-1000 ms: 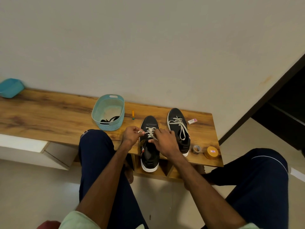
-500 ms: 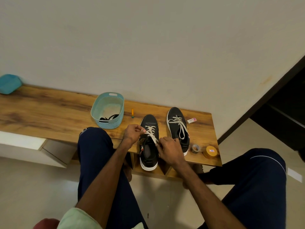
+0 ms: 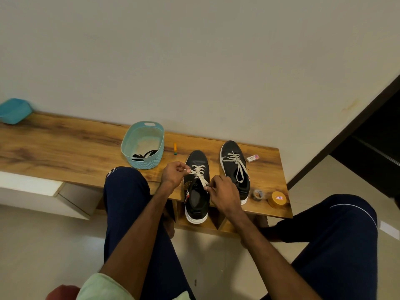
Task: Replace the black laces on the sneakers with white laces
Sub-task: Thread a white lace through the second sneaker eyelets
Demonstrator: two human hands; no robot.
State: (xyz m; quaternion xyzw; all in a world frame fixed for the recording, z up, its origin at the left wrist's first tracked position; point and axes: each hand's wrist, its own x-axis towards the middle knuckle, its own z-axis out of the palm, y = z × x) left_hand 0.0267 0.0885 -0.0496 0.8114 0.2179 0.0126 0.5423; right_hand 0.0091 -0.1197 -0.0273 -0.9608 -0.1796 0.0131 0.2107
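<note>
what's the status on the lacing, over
Left hand and right hand each pinch a white lace end on the near sneaker. Far sneaker laced. Nothing obstructing.

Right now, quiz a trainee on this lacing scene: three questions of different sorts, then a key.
1. True or false: the right shoe already has white laces.
2. Multiple choice: where do the black laces lie? A) on the bench B) in the basket C) on the floor
3. Fill in: the left hand and the right hand each pinch an end of the white lace on the ____ shoe.

Key: 1 true; 2 B; 3 left.
</note>
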